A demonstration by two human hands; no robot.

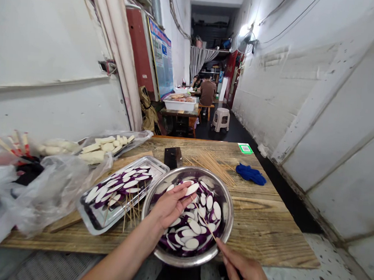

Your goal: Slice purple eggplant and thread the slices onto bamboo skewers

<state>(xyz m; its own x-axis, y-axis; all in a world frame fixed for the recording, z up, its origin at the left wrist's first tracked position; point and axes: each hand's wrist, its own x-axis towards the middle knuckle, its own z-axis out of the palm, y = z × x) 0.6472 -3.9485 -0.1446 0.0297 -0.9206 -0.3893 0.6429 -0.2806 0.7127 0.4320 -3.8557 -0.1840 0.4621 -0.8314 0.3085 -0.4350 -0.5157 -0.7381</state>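
My left hand (171, 202) is over a steel bowl (228, 212), its fingers closed on an oval eggplant slice (191, 189) with white flesh and purple skin. My right hand (244, 269), at the bowl's near right rim, pinches the lower end of a thin bamboo skewer (208, 226). The skewer slants up toward the slice in my left hand; whether its tip has pierced it I cannot tell. Many loose eggplant slices (192, 244) fill the bowl. Left of it, a metal tray (91, 225) carries skewered eggplant slices (125, 180) with their sticks pointing toward me.
Behind the bowl lie loose skewers (215, 164), a dark block-like object (173, 157) and a blue cloth (251, 174). Plastic bags (63, 182) and pale cut pieces (104, 146) crowd the left side. Farther back are a stool (221, 119) and a seated person (207, 92).
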